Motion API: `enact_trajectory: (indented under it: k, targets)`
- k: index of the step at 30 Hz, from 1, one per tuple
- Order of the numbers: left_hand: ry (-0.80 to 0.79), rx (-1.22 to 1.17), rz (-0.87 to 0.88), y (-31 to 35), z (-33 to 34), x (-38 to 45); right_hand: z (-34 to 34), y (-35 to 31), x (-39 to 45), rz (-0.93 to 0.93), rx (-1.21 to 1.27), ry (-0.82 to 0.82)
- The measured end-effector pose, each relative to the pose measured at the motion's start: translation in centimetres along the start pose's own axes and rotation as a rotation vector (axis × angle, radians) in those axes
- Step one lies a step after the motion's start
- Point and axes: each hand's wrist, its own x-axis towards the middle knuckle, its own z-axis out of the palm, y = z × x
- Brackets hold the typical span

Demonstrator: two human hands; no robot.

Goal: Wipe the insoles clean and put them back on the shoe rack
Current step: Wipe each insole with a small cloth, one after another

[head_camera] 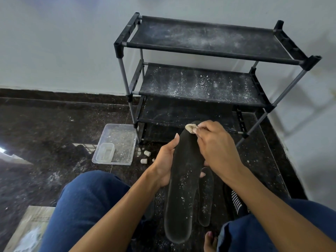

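Observation:
My left hand [166, 159] grips a long black insole [183, 188] by its left edge, holding it up lengthwise between my knees. White specks dot its lower half. My right hand [216, 146] pinches a small crumpled beige cloth [190, 128] against the insole's far tip. A second black insole [206, 199] lies on the floor under and to the right of the held one, also speckled. The black three-tier shoe rack [209, 84] stands just beyond, against the wall, its fabric shelves dusted with white powder.
A clear plastic tray [125, 142] with a smaller clear container [105, 152] in it sits on the dark speckled floor left of the rack. Two small white caps [145, 157] lie beside it. A striped item [236, 199] lies by my right knee. A pale sack [31, 228] lies at bottom left.

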Motion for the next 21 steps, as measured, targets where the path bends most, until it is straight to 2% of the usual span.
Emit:
enact_trajectory:
  k: [4,8,11,12,14,16,17,21]
  targets:
    - [0.075,-0.011,0.035,0.1,0.1,0.2,-0.3,-1.1,-0.8,-0.022,0.097,-0.059]
    - [0.198,0.043,0.079,0.5,0.0,0.6,-0.5,-3.0,-2.3,-0.038,0.215,-0.246]
    - [0.195,0.011,0.081,1.0,0.0,0.6,-1.2,-3.4,-3.0,0.005,0.373,-0.363]
    - [0.194,0.006,0.080,1.2,0.1,0.6,-1.6,-3.3,-3.0,0.023,0.411,-0.359]
    - [0.161,0.018,0.071,1.3,-0.2,0.7,-1.9,-2.7,-2.5,0.037,0.413,-0.217]
    - [0.126,0.028,0.063,1.4,-0.1,0.4,-1.8,-2.4,-1.6,0.042,0.315,-0.069]
    - [0.119,0.025,0.059,1.4,-0.1,0.4,-1.6,-2.3,-1.2,0.048,0.260,-0.048]
    - [0.131,0.039,0.053,1.1,-0.3,0.6,-0.6,-3.5,-1.6,-0.014,0.212,-0.187]
